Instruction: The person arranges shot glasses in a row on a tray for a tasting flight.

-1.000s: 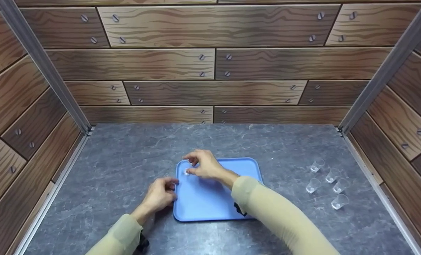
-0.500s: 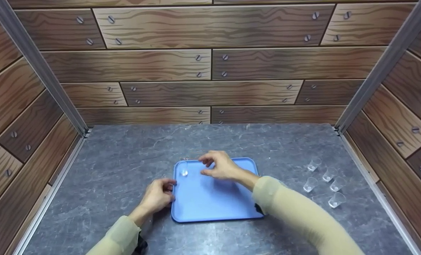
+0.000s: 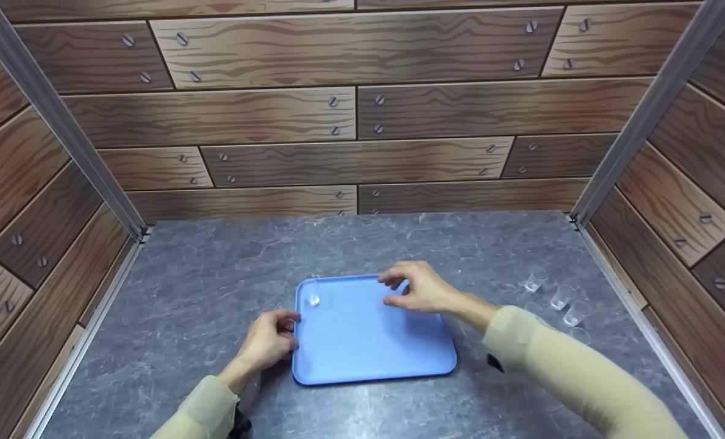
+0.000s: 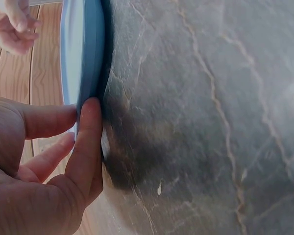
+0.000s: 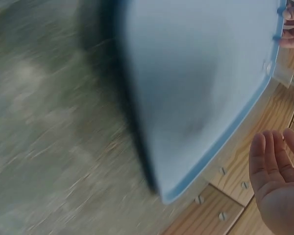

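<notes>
A blue tray (image 3: 368, 341) lies on the table. One small clear cup (image 3: 314, 300) stands in its far left corner. My left hand (image 3: 266, 341) is at the tray's left edge, and in the left wrist view its thumb and fingers (image 4: 90, 122) grip the rim. Over the far right part of the tray hovers my right hand (image 3: 423, 288), holding nothing, its fingers loosely bent. The right wrist view shows that hand's fingers (image 5: 269, 156) apart from the tray. More clear cups (image 3: 560, 297) stand to the right, the nearest partly hidden by the right sleeve.
The grey marbled table (image 3: 216, 256) is bounded at the back and sides by wood-patterned walls (image 3: 277, 116). Metal posts (image 3: 75, 128) stand at the back corners.
My right hand has let go of the cup at the tray's far left corner and moved right across the tray. The left hand stays at the rim. The head view has shifted slightly.
</notes>
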`<move>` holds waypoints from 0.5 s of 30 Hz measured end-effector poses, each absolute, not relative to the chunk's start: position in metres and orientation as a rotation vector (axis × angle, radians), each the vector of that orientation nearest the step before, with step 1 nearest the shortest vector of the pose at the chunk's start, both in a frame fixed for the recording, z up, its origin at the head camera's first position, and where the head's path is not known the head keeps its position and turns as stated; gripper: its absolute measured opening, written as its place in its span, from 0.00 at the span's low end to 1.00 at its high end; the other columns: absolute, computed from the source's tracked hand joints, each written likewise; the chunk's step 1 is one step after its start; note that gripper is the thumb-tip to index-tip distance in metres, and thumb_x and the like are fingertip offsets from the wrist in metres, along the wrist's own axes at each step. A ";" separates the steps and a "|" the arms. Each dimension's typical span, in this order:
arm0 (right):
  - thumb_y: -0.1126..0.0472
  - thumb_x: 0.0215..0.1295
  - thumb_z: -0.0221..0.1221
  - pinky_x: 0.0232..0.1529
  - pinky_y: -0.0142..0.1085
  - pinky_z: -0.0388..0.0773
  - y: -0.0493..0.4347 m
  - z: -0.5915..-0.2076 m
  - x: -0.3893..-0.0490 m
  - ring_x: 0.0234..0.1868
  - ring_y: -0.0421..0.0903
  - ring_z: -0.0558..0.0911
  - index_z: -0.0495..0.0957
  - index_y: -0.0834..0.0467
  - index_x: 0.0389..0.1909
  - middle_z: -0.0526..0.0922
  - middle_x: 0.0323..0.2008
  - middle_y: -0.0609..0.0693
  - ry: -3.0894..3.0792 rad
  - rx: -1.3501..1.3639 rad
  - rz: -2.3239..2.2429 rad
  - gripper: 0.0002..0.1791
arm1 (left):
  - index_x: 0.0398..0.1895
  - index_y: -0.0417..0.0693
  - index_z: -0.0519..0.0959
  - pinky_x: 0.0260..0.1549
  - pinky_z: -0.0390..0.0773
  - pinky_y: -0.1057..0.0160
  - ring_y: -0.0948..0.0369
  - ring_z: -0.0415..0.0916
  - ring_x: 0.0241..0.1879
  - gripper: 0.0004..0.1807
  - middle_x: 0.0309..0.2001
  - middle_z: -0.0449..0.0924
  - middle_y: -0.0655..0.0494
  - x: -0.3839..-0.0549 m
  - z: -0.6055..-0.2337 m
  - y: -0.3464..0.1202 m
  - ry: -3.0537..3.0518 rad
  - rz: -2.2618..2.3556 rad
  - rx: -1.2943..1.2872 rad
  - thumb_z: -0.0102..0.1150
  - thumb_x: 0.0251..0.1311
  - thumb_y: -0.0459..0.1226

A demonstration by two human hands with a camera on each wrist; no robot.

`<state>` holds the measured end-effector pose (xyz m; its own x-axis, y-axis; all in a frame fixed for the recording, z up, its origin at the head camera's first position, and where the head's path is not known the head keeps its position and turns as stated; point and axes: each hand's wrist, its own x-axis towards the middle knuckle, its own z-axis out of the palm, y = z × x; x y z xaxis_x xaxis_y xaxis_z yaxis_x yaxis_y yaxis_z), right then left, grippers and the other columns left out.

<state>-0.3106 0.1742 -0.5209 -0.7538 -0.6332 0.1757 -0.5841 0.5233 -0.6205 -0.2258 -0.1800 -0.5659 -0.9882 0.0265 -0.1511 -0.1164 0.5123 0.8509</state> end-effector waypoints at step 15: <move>0.61 0.66 0.77 0.56 0.61 0.93 0.271 -0.507 -0.304 0.53 0.66 0.91 0.89 0.64 0.59 0.93 0.53 0.64 2.823 -0.928 -0.996 0.22 | 0.58 0.38 0.88 0.29 0.93 0.58 0.58 0.83 0.38 0.29 0.44 0.86 0.45 -0.225 -0.565 -0.179 2.605 1.494 -0.068 0.64 0.49 0.18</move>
